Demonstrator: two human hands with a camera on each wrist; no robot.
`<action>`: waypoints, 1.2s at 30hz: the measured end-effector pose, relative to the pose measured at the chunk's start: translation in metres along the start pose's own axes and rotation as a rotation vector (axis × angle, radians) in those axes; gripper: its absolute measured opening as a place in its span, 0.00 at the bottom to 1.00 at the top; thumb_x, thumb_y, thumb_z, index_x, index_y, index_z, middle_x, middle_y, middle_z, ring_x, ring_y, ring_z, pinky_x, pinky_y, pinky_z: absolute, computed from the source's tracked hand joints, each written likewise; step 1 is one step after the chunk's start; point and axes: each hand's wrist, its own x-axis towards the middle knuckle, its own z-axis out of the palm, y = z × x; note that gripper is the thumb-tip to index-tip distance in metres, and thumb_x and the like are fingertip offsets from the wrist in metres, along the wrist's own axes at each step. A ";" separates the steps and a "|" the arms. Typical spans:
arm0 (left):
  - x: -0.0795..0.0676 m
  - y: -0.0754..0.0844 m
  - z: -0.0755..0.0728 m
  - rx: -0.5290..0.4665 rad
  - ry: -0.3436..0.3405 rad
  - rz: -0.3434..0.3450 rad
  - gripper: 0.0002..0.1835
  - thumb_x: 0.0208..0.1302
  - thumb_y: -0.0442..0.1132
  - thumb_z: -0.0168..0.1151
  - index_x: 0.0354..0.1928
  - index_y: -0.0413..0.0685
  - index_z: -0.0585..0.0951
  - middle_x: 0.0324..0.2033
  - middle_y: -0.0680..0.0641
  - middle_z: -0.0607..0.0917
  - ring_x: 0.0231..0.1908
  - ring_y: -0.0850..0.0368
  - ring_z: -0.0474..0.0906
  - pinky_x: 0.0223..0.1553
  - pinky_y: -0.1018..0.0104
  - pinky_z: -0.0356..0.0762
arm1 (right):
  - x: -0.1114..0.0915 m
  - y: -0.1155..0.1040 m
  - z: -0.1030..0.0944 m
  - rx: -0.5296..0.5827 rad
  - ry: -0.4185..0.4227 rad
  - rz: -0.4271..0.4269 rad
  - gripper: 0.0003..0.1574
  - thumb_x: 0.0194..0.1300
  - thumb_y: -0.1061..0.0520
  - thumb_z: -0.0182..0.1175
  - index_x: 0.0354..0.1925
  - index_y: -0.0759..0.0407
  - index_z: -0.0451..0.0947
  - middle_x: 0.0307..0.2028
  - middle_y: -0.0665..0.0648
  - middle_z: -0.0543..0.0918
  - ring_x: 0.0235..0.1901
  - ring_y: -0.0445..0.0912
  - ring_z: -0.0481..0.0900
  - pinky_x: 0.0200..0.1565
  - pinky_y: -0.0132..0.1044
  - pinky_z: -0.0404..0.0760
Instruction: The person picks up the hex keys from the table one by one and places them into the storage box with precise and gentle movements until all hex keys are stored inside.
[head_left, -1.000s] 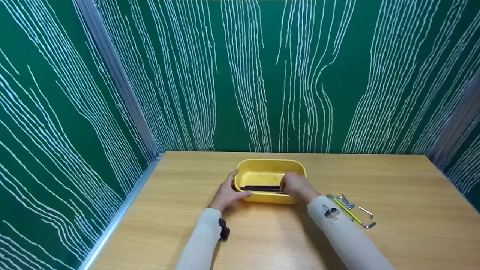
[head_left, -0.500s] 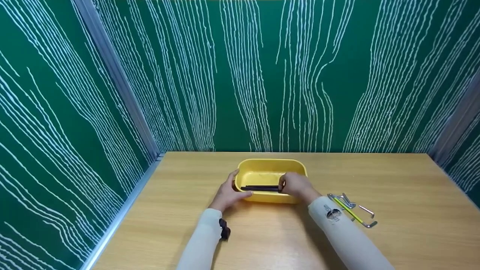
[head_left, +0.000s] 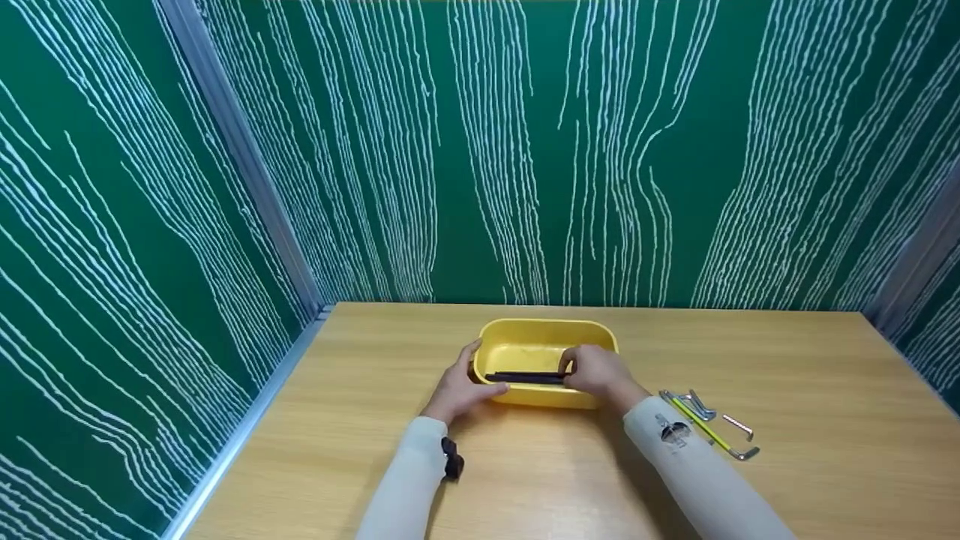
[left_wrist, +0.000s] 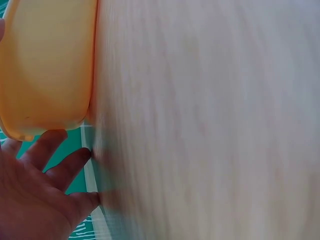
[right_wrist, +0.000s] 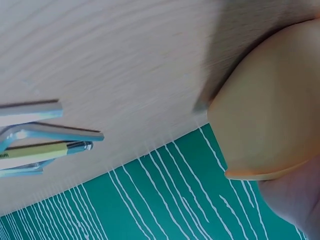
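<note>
A yellow plastic bin (head_left: 547,328) stands on the wooden table. My left hand (head_left: 459,386) grips its left end, thumb over the near rim and fingers round the side; in the left wrist view the fingers (left_wrist: 65,170) are spread, some against the bin's end wall (left_wrist: 50,75). Black rods (head_left: 525,377) lie side by side along the bin's near inner wall. My right hand (head_left: 600,371) reaches inside over the right part of the near rim. Its curled thumb and forefinger pinch at the rods' right end; the fingertips are partly hidden.
Right of the bin, beside my right sleeve, lie a yellow-green hex key (head_left: 709,425), silver hex keys (head_left: 697,405) and a separate small bent key (head_left: 739,426). Green walls (head_left: 480,150) with white wavy lines bound the table (head_left: 825,375) at the back and sides.
Inside the bin, my right fingers shift slightly at the rods' end, and the rods appear closer together. My left hand keeps its hold on the bin. The head view moves slightly.
</note>
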 end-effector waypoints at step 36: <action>0.002 -0.003 0.003 0.012 0.003 -0.004 0.57 0.23 0.69 0.67 0.63 0.73 0.52 0.58 0.54 0.68 0.57 0.58 0.63 0.60 0.55 0.56 | -0.029 0.048 -0.062 0.343 0.153 -0.167 0.10 0.49 0.57 0.60 0.34 0.57 0.78 0.28 0.53 0.78 0.28 0.47 0.73 0.29 0.35 0.72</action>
